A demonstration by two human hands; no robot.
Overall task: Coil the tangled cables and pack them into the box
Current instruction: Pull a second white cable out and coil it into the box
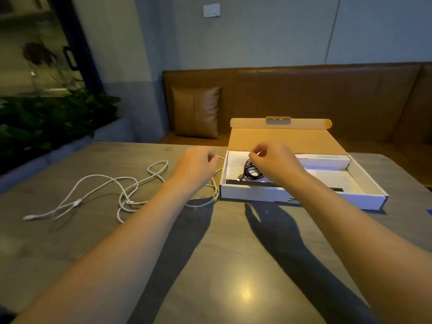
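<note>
A long white cable (121, 183) lies in loose tangled loops on the table, left of a flat white cardboard box (257, 195) whose lid stands open. A coiled black cable (253, 171) rests in the box's left part. My left hand (196, 167) hovers just left of the box and pinches the white cable between thumb and finger. My right hand (273, 160) is over the box's left end, above the black coil, fingers pinched on what looks like the white cable's end. The stretch of cable between the hands is barely visible.
The grey table (222, 265) runs wide toward me. A brown leather bench (304, 94) with a cushion (196, 112) stands behind it. Green plants (46, 122) fill the far left. A small blue object (429, 212) sits at the right edge.
</note>
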